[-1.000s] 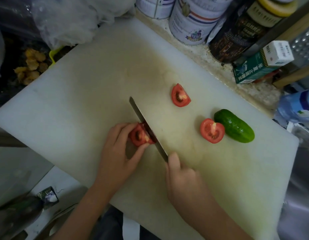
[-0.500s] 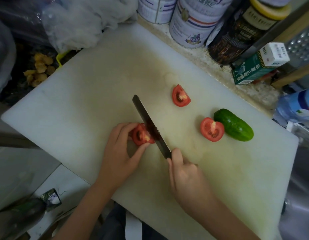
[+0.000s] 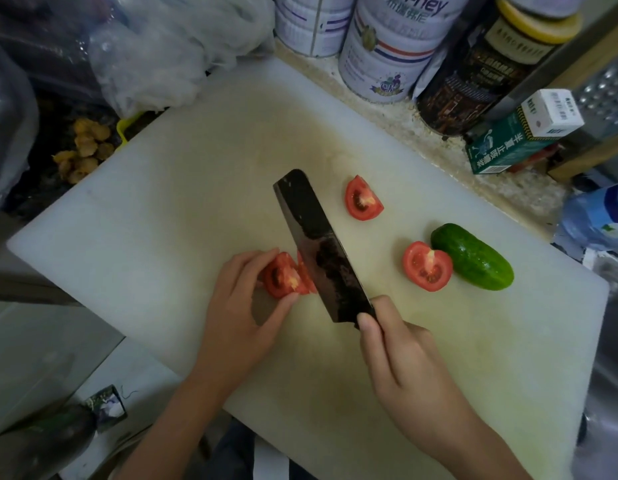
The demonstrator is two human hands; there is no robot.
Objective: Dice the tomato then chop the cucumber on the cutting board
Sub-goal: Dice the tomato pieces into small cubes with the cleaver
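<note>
Knife [image 3: 321,251] now broadside-up, right hand [image 3: 404,358] clasping it; left hand [image 3: 238,306] pinching tomato wedge [image 3: 283,277]; tins [image 3: 394,53], contents hidden.

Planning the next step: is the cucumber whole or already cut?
Whole, as far as shown: the cucumber lies on the cutting board beside a tomato piece, both ends rounded, no cut face visible.

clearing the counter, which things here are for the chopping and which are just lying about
In use: cutting board, knife, held tomato piece, tomato wedge, tomato half, cucumber.
Lying about: tins, green box, plastic bag, water bottle.
</note>
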